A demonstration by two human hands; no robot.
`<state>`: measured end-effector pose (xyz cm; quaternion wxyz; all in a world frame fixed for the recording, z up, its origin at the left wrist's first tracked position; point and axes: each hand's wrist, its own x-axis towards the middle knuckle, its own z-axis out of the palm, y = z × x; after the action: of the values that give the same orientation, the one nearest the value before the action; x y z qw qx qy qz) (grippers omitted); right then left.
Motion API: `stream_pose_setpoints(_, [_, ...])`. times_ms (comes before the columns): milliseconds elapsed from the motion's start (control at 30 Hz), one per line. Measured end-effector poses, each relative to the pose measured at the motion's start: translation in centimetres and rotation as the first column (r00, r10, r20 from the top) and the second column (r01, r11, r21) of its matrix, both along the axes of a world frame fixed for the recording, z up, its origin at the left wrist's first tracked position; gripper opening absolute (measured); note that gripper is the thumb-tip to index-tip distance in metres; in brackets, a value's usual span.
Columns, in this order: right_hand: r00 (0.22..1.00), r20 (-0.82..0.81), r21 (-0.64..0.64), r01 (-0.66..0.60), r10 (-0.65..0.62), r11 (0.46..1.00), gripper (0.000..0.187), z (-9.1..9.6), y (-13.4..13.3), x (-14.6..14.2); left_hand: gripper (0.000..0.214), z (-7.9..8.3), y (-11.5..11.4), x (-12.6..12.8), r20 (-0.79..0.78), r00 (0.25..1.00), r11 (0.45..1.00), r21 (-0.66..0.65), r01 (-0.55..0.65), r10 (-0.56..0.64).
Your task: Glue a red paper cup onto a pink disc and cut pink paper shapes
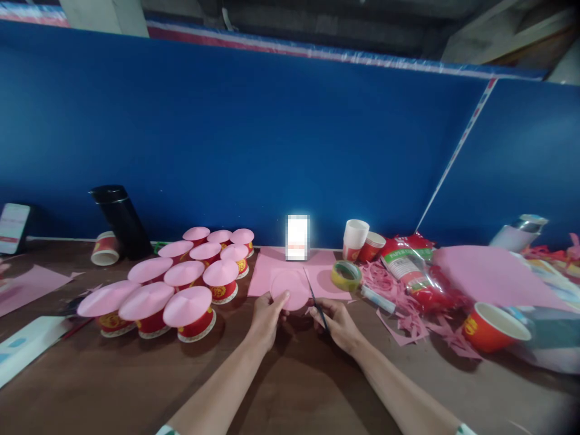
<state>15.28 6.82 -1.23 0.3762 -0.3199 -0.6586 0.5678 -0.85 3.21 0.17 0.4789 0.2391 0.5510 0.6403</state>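
My left hand [267, 317] pinches a round pink paper disc [294, 289] at its lower left edge, thumb on top. My right hand [338, 323] is closed around dark scissors [318, 305], whose blades point up and away just to the right of the disc. Under and behind the disc lie pink paper sheets [268, 266]. To the left stand several red paper cups [151, 323] turned upside down in rows, each topped with a shallow pink paper cone [186, 305].
A phone [297, 237] stands behind the sheets. Right of it are white cups [356, 235], green-yellow tape [347, 275], pink scraps [410, 326], a red plastic package [414, 266] and an orange-red cup [492, 329]. A black flask [122, 220] stands far left; a blue partition [272, 133] rises behind.
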Motion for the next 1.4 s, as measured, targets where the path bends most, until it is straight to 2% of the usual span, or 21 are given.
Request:
stream_pose_setpoints(700, [0.999,-0.030,-0.040,-0.012,0.011,0.999,0.037,0.4,-0.1,0.0,0.036,-0.5,0.0,-0.1,-0.031,0.999,1.000,0.015,0.026,-0.026])
stream_pose_setpoints(1033, [0.999,-0.031,-0.021,-0.016,0.015,1.000,0.038,0.5,-0.1,0.0,0.035,0.0,0.0,0.0,0.000,1.000,1.000,0.006,0.019,-0.019])
stream_pose_setpoints(1400, [1.000,-0.015,-0.038,-0.010,0.010,0.999,0.038,1.1,-0.4,-0.2,0.035,-0.3,0.0,-0.1,-0.034,0.999,0.998,0.055,0.042,-0.040])
